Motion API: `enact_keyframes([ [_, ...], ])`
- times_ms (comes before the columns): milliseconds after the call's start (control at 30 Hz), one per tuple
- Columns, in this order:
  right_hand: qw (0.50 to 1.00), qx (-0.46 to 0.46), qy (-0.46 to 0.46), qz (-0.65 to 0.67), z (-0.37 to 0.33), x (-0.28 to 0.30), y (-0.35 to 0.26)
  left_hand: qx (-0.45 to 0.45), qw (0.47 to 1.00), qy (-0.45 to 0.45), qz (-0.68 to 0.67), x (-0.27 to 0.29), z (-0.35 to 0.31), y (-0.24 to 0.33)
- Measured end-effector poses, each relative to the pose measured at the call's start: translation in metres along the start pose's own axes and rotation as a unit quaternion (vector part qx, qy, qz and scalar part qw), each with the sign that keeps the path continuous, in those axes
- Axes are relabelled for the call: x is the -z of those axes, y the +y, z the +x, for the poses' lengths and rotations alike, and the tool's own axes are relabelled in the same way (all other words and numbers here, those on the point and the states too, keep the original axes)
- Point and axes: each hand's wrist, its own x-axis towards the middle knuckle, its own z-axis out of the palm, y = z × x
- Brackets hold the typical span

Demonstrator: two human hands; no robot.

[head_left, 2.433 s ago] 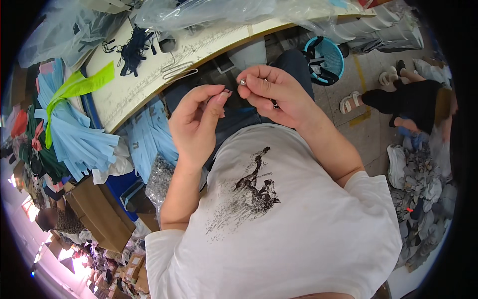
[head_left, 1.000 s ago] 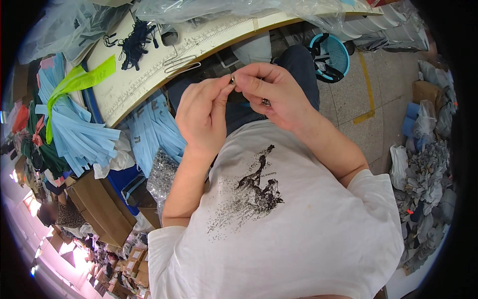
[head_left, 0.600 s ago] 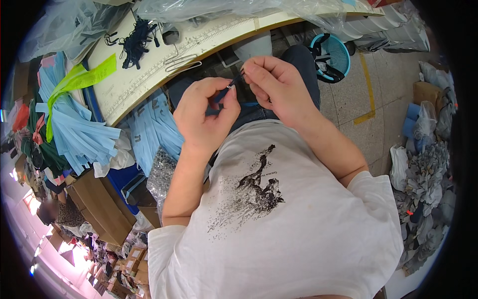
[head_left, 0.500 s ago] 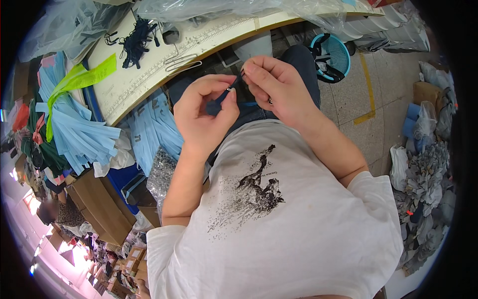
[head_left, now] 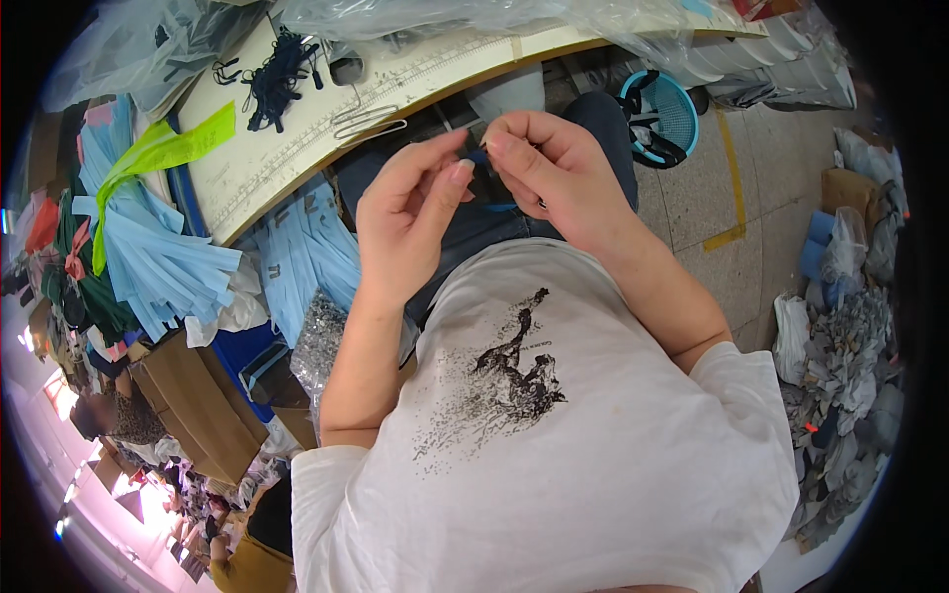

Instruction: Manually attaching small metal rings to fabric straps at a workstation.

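Note:
My right hand (head_left: 559,178) is pinched at thumb and index finger over my lap, with a small dark blue piece (head_left: 476,157) showing at its fingertips. Most of that piece is hidden by the fingers. My left hand (head_left: 415,203) is just beside it, thumb and index finger spread apart and nothing visible between them; its other fingers are partly curled. On the table beyond lies a tangled heap of dark navy cord pulls (head_left: 280,81). Nearer the table's edge is a bent metal wire hook (head_left: 371,123).
The white table (head_left: 262,168) has ruler marks along its curved-looking edge. Light blue strips (head_left: 168,267) tied with a yellow-green band hang at the left; more strips (head_left: 308,247) lie beside my left arm. A turquoise basket (head_left: 682,114) stands on the floor at right. Plastic bags (head_left: 425,18) cover the back.
My left thumb and index finger have parted and come off the dark blue piece with a shiny metal bit. My right hand stays pinched in nearly the same place.

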Motion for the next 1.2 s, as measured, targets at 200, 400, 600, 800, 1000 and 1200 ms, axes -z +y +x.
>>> enact_keyframes([
  [200,0.996,0.037,0.026,-0.077,-0.001,-0.003,0.000,0.041,0.999,-0.008,0.011,0.003,-0.001,0.000],
  [400,0.999,0.016,0.018,-0.025,0.001,0.003,0.002,0.029,0.999,-0.003,-0.019,0.002,-0.003,0.001],
  [600,0.996,0.013,0.009,-0.085,0.005,-0.001,0.000,0.002,0.998,0.029,0.063,0.000,-0.004,-0.001],
  [800,1.000,-0.008,0.017,-0.016,0.004,0.002,0.000,0.015,0.997,0.060,0.045,-0.003,-0.004,-0.001],
  [1000,0.998,-0.001,0.032,0.047,0.004,0.004,0.002,0.033,0.999,0.031,0.026,0.005,-0.002,-0.010],
  [1200,0.989,-0.015,0.074,0.127,0.007,0.001,0.000,0.003,0.971,-0.002,-0.238,0.005,0.001,-0.020],
])
